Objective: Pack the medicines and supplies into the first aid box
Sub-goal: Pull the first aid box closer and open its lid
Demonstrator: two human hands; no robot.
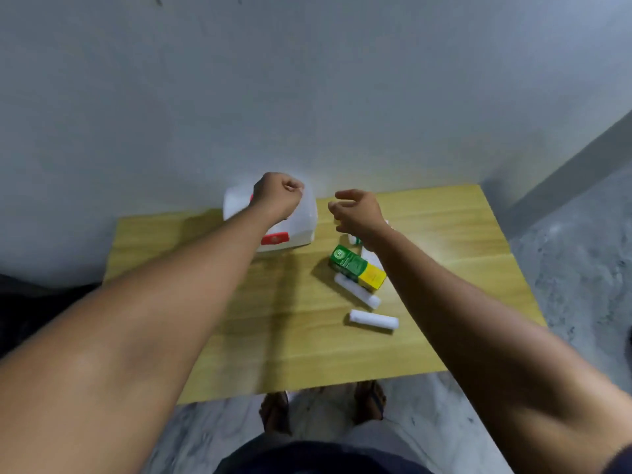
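Lying crosswise (long axis left-right), the bandage roll [373,321]; left hand [278,196] fisted, right hand [357,212] loosely spread.

first aid box [301,230]: 1 | green-yellow carton [357,266]: 1 | white rolls [357,290] [373,320]: 2 | table [307,336]: 1

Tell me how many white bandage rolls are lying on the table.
2. One roll lies against the near side of the green and yellow box; the other lies nearer the person, alone. The right forearm may hide more.
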